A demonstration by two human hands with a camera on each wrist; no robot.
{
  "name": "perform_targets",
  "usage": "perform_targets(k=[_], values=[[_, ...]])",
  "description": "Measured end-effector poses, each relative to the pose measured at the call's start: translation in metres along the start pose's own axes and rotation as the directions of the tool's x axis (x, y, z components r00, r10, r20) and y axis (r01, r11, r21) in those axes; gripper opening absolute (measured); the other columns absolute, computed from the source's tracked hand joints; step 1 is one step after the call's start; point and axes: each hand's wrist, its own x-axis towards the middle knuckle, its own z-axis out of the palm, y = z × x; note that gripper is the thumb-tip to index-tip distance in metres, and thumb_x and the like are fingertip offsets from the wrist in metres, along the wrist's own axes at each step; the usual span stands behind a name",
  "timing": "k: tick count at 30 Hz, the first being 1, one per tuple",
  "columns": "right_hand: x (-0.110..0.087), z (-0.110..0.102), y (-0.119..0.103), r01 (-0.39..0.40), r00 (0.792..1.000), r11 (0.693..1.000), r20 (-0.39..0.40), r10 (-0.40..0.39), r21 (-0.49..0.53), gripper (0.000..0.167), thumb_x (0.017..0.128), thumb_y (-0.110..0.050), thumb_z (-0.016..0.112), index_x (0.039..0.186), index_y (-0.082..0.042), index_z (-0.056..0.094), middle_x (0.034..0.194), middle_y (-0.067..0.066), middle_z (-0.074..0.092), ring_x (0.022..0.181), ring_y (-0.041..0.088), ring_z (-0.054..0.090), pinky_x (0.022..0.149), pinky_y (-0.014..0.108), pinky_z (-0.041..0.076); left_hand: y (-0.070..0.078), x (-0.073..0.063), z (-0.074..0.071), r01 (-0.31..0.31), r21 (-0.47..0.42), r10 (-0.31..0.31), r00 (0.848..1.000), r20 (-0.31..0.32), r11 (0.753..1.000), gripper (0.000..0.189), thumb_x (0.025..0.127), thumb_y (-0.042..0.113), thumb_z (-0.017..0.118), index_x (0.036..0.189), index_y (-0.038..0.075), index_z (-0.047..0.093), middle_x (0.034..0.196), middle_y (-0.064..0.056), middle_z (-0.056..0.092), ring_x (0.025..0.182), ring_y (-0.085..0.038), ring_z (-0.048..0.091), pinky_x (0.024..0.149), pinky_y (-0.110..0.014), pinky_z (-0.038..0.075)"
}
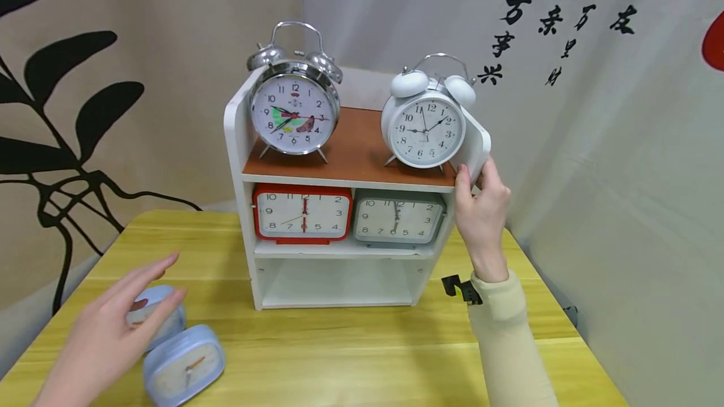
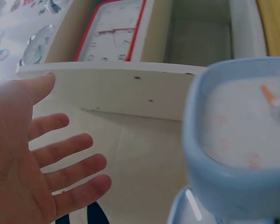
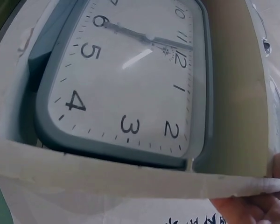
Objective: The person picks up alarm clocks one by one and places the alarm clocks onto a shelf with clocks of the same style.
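My left hand [image 1: 104,331] hovers with extended, spread fingers over two light-blue alarm clocks, partly covering the rear clock [image 1: 174,326]. The front clock [image 1: 185,369] lies tilted back on the table, and looms close in the left wrist view. My right hand [image 1: 482,225] pinches the right side panel of a small white shelf [image 1: 339,282], thumb at the front edge and fingers behind it. Just above that hand, a white twin-bell clock [image 1: 425,130] stands on the brown top board. The grey rectangular clock [image 3: 130,88] sits in the middle compartment near my right hand.
A silver twin-bell clock [image 1: 294,112] stands at the top left of the shelf. Below it, a red rectangular clock [image 1: 302,215] shares the middle compartment. The yellow wood-grain table [image 1: 339,357] carries everything. Curtains [image 1: 384,17] with printed leaves and black characters hang behind and beside it.
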Motion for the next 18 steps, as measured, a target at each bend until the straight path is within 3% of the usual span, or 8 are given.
perform_targets(k=[1,2,3,5,10,15,18], values=[[0.000,0.000,0.000,-0.001,1.000,1.000,0.001,0.001,0.002,0.035,0.104,-0.009,0.058,0.136,0.005,0.063,0.128,0.027,0.073,0.113,0.040,0.076,0.065,-0.001,0.049,-0.002,-0.002,0.001,0.009,0.016,-0.009,1.000,0.021,1.000,0.059,0.097,0.036,0.076,0.151,0.020,0.058,0.143,-0.024,0.064,0.100,-0.031,0.074,0.065,-0.009,0.053],[0.000,-0.001,0.000,-0.002,1.000,1.000,0.004,0.002,0.005,0.035,0.104,-0.010,0.058,0.136,0.004,0.063,0.129,0.027,0.073,0.114,0.040,0.075,0.065,0.000,0.049,-0.004,-0.004,0.001,0.026,0.038,-0.029,0.998,0.059,0.999,0.061,0.098,0.039,0.075,0.152,0.018,0.057,0.144,-0.026,0.063,0.097,-0.041,0.073,0.062,-0.017,0.056],[0.000,-0.001,0.000,-0.003,1.000,1.000,0.004,0.003,0.007,0.035,0.104,-0.010,0.058,0.137,0.004,0.063,0.130,0.026,0.073,0.115,0.040,0.075,0.064,0.000,0.049,-0.006,-0.006,0.002,0.038,0.057,-0.043,0.995,0.094,0.998,0.062,0.098,0.042,0.074,0.152,0.016,0.056,0.144,-0.028,0.062,0.091,-0.041,0.074,0.059,-0.025,0.058],[0.000,-0.002,0.001,-0.005,1.000,1.000,0.006,0.005,0.011,0.035,0.105,-0.010,0.058,0.137,0.003,0.063,0.131,0.026,0.072,0.115,0.039,0.075,0.064,0.000,0.050,-0.009,-0.008,0.004,0.050,0.104,-0.067,0.985,0.160,0.993,0.066,0.098,0.048,0.072,0.152,0.014,0.055,0.145,-0.029,0.061,0.097,-0.045,0.074,0.066,-0.044,0.062],[0.000,-0.001,0.001,-0.007,1.000,1.000,0.010,0.007,0.013,0.037,0.105,-0.010,0.058,0.140,0.002,0.062,0.132,0.026,0.071,0.117,0.040,0.075,0.067,0.000,0.052,-0.015,-0.013,0.011,0.051,0.176,-0.099,0.957,0.271,0.983,0.070,0.098,0.057,0.068,0.151,0.014,0.056,0.146,-0.029,0.060,0.124,-0.060,0.058,0.078,-0.071,0.054],[0.000,-0.001,0.002,0.000,1.000,1.000,0.007,0.000,0.024,0.037,0.105,-0.010,0.058,0.140,0.003,0.062,0.132,0.026,0.072,0.115,0.041,0.075,0.065,0.001,0.052,-0.016,-0.016,0.020,0.047,0.176,-0.104,0.938,0.329,0.983,0.069,0.099,0.061,0.064,0.151,0.016,0.056,0.145,-0.030,0.061,0.120,-0.059,0.061,0.075,-0.070,0.056],[-0.001,-0.001,0.002,0.002,1.000,1.000,0.010,-0.002,0.022,0.035,0.105,-0.011,0.057,0.137,0.003,0.063,0.130,0.026,0.073,0.113,0.040,0.076,0.061,0.002,0.049,-0.018,-0.018,0.024,0.036,0.173,-0.093,0.937,0.336,0.984,0.068,0.099,0.060,0.065,0.149,0.016,0.058,0.143,-0.030,0.062,0.119,-0.058,0.062,0.073,-0.069,0.057]])
